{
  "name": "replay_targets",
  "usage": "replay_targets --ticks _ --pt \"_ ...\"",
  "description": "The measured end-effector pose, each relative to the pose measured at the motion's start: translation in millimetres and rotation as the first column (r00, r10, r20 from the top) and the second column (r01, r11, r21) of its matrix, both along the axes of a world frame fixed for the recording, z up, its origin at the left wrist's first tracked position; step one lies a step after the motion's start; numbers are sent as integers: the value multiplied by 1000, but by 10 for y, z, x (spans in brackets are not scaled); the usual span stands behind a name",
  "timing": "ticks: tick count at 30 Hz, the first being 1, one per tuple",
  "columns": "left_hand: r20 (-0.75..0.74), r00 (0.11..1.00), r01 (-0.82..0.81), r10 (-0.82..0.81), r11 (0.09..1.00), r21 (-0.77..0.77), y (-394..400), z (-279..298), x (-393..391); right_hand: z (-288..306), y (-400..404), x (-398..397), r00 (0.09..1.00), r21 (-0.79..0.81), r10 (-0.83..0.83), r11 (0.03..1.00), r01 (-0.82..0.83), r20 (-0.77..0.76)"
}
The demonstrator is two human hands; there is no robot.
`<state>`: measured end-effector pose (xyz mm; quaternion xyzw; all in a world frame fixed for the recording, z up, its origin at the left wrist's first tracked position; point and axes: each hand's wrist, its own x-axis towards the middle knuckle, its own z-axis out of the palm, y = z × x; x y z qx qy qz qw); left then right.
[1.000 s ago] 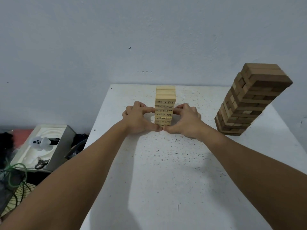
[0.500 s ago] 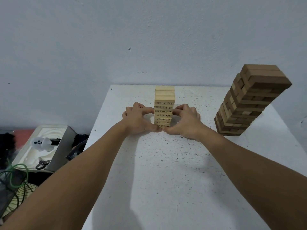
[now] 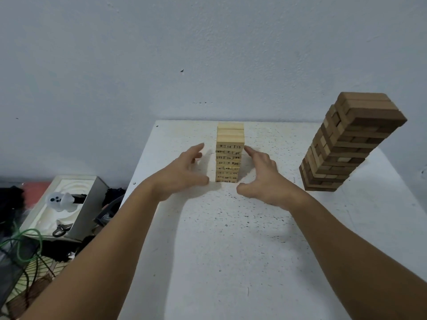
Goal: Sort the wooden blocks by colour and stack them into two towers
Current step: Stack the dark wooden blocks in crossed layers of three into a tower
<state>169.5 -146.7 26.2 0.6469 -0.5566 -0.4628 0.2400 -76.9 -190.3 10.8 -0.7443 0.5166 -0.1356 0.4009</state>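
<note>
On the white speckled tabletop (image 3: 231, 239), a tall tower of pale numbered wooden blocks (image 3: 230, 153) stands mid-table near the far edge, flanked by the left hand (image 3: 182, 172) and right hand (image 3: 265, 176), each just beside it with a narrow gap. A taller tower of dark brown wooden blocks (image 3: 346, 146) blocks the right side. Between the two towers lies bare surface, and the near half of the table lies open apart from the forearms.

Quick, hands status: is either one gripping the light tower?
Left hand: open, beside the light tower, holding nothing.
Right hand: open, holding nothing.
</note>
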Motion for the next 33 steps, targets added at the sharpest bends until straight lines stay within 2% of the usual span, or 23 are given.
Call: replay_targets --ticks 2,5,8,10,11,17,23,33 --pt "-174 978 -129 114 988 -80 67 45 20 32 54 -11 971 69 -86 995 72 223" --pt "-438 840 -399 320 911 -100 65 129 -90 88 93 62 817 167 -274 961 218 508" --pt "-608 675 -557 419 829 -47 25 266 -328 194 128 205 634 252 -390 920 300 668" --pt "-638 646 -580 419 813 -53 -11 352 -495 280 134 295 526 325 -439 897 298 728" --pt "-646 641 -585 415 809 -61 -23 401 -579 321 135 335 500 341 -439 898 279 746" --pt "-701 585 -585 408 811 -17 -89 578 -918 523 186 501 497 344 -402 915 210 769" --pt "-699 567 -601 437 799 13 -108 541 -985 705 346 547 544 286 -313 948 136 779" --pt "-590 639 -607 493 795 6 -24 677 -1084 759 393 582 450 353 -355 931 93 819"
